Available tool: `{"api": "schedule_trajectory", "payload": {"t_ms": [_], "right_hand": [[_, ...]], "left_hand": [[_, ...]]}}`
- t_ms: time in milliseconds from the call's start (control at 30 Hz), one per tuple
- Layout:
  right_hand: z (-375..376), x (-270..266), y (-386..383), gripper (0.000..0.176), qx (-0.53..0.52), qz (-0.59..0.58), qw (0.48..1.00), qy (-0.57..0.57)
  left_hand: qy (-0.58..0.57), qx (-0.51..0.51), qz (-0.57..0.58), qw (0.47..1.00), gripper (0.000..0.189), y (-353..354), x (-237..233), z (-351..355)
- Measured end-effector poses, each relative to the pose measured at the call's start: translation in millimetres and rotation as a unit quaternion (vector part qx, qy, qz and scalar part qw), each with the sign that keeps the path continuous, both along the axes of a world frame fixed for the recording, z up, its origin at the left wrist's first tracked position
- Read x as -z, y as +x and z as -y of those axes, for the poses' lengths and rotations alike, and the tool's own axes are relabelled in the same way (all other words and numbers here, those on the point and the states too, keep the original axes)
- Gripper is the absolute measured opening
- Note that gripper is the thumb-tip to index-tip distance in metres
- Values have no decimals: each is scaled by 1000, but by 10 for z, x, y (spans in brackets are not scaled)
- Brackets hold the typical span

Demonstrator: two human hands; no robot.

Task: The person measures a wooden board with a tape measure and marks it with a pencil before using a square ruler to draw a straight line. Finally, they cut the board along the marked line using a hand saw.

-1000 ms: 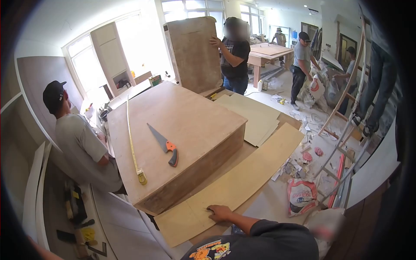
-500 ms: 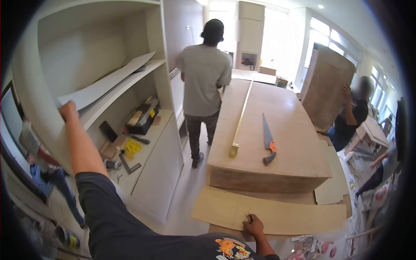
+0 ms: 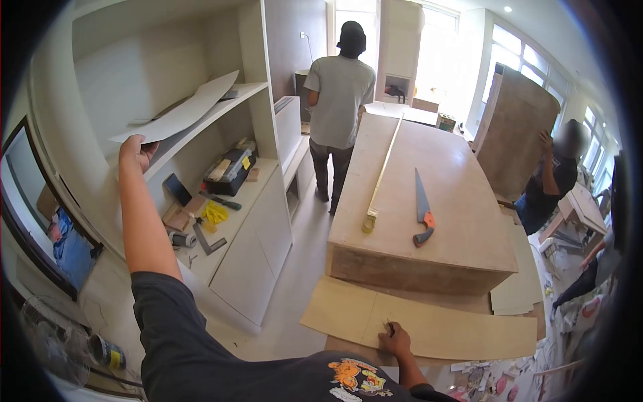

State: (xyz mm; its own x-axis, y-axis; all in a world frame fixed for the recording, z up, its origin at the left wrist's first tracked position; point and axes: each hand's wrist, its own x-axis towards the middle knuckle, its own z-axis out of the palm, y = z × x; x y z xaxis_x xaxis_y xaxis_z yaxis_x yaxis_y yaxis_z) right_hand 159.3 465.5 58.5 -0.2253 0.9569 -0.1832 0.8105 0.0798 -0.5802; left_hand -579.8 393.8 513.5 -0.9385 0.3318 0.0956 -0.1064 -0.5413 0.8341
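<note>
My left hand (image 3: 138, 153) reaches up to the cabinet shelf, its fingers closed on the near end of a thin white sheet (image 3: 184, 107). The sheet slants upward toward its far end on the shelf. Low in the view, my right hand (image 3: 396, 340) rests on a long strip of plywood (image 3: 462, 326). Pinched in its fingers is a short dark pencil-like stick (image 3: 390, 328). A faint line crosses the strip to the left of this hand. Beyond it, a handsaw (image 3: 422, 208) with an orange and black handle and an extended tape measure (image 3: 370, 218) lie on a large wooden box (image 3: 382, 264).
The lower shelf holds a toolbox (image 3: 231, 167), a phone (image 3: 177, 189), a yellow bag (image 3: 215, 212) and a metal square (image 3: 209, 241). A person in grey (image 3: 341, 100) stands beyond the cabinet. At right, another person (image 3: 552, 174) holds a tall wooden panel (image 3: 516, 134). Debris covers the right floor.
The view has shifted, and the left hand has lifted the sheet's near end slightly. The person in grey has stepped farther away. The person at far left has gone from view.
</note>
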Motion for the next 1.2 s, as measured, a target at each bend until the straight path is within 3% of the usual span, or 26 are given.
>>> {"api": "schedule_trajectory", "payload": {"t_ms": [100, 300, 333, 367, 400, 433, 467, 500, 533, 567, 600, 667, 867, 900, 1000, 1067, 1200], "right_hand": [[-17, 97, 32, 56, 4, -13, 1000, -4], [-13, 70, 35, 58, 0, -18, 1000, -7], [-11, 79, 27, 58, -12, -17, 1000, -1], [-15, 94, 10, 58, -17, -17, 1000, 4], [-20, 107, 27, 59, -7, -18, 1000, 11], [-33, 139, 32, 59, -3, -16, 1000, 8], [-33, 190, 28, 59, 5, -12, 1000, 0], [-28, 247, 40, 58, 8, -9, 1000, -1], [-43, 267, 40, 57, 6, -6, 1000, 0], [-40, 252, 33, 57, 15, -10, 1000, -2], [-13, 212, 28, 57, 13, -12, 1000, -6], [17, 67, 12, 56, 30, -17, 999, -24], [116, 195, 10, 50, 45, -52, 998, 10], [142, 234, 28, 49, 48, -61, 997, 30], [346, 44, 90, 45, 110, -89, 990, -8], [455, 29, 199, 44, 140, -105, 985, 1], [645, 111, 637, 39, 208, -110, 971, 36]], "left_hand": [[48, 13, -75, 996, 32, 393, -85, 31], [112, 27, -98, 989, 28, 685, 16, 115], [-46, -63, -269, 960, 28, 636, 99, 210], [-194, -143, -430, 870, 27, 529, 209, 353], [-311, -209, -575, 727, 27, 427, 292, 375], [-297, -183, -561, 750, 27, 364, 326, 409], [-168, -107, -570, 797, 29, -51, 506, 392], [-51, -15, -466, 883, 30, -158, 567, 407], [-212, -153, -599, 757, 31, 1, 565, 477], [-239, -158, -614, 735, 31, 192, 533, 495], [-109, 1, -416, 903, 32, 451, 362, 467], [18, 172, -168, 970, 35, 844, 252, 352], [65, 320, -167, 930, 39, 1235, 427, -177], [54, 361, -125, 922, 39, 1693, 309, -247], [76, 421, -94, 899, 32, 2164, 390, -751], [72, 507, -85, 855, 33, 2530, 445, -1076], [56, 548, -113, 827, 38, 3580, 685, -1741]]}}
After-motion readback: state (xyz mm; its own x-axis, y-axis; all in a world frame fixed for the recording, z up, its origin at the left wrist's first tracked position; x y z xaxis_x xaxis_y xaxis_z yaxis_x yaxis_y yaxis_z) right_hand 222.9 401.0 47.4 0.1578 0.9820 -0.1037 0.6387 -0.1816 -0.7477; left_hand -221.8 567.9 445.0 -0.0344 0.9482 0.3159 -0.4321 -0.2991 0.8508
